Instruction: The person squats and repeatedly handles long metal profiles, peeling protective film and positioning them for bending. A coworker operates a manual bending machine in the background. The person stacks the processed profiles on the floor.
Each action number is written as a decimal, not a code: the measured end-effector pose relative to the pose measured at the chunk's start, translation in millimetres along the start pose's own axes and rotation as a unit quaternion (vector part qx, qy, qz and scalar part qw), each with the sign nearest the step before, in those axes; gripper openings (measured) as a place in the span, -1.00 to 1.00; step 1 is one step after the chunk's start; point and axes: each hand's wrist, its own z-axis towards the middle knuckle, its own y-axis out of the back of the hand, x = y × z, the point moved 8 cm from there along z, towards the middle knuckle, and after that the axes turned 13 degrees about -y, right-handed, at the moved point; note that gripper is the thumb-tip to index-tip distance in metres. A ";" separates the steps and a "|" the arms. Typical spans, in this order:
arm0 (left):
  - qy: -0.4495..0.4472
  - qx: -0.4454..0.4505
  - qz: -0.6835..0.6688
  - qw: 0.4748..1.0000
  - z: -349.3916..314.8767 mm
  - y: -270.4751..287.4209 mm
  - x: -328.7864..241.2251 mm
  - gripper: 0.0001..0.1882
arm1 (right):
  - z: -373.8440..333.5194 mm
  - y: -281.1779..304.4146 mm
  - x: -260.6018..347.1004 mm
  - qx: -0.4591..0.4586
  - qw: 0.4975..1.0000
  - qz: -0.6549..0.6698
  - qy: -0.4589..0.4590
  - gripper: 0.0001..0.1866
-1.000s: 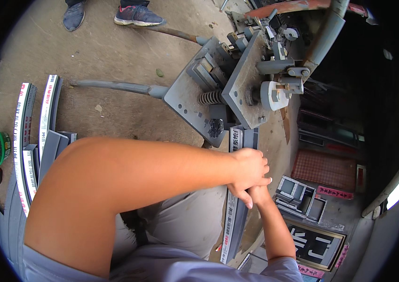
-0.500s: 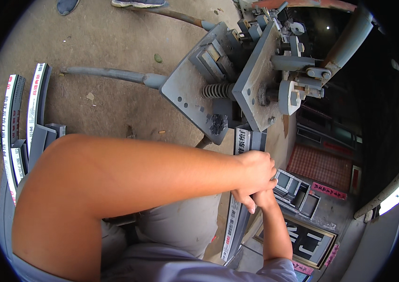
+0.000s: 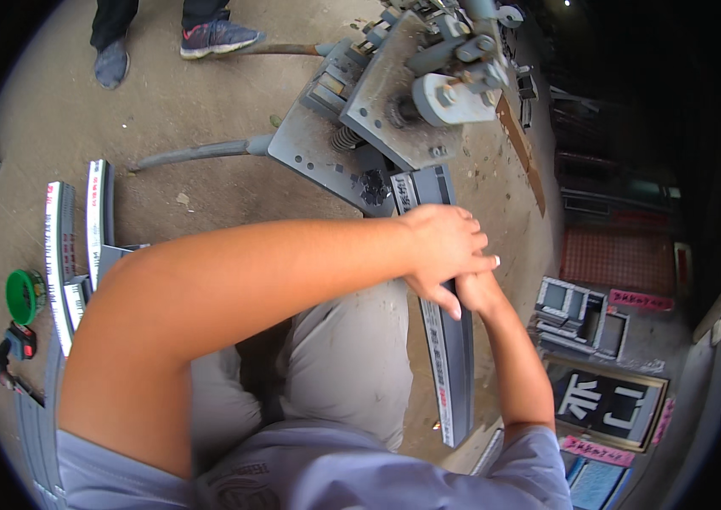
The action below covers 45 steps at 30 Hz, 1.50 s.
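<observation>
A long grey metal profile (image 3: 459, 374) with a printed white film strip runs toward me, its far end at the plates of a grey steel press (image 3: 394, 110). My left hand (image 3: 445, 251) reaches across my body and closes over the profile near that end, thumb pointing back toward me. Just below it, my right hand (image 3: 477, 289) is at the profile's right side. The left hand overlaps it, and its fingers are mostly hidden. A coil spring (image 3: 345, 138) shows between the press plates.
Two film-covered profiles (image 3: 61, 255) lie at left, near a green round container (image 3: 25, 296) and a cordless drill (image 3: 10, 348). Another person's shoes (image 3: 217, 38) stand beyond the press legs (image 3: 199, 154). Framed panels (image 3: 577, 314) and a dark sign (image 3: 607, 404) lie at right.
My view has shifted, so the press sits higher and further left and the other person's legs show more. Both hands stay together at the profile.
</observation>
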 end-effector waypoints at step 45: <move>0.347 0.153 -0.093 0.921 -76.7 -6.8 -60.4 -0.03 | -21.8 71.6 74.5 0.115 0.981 -0.139 -0.078 0.09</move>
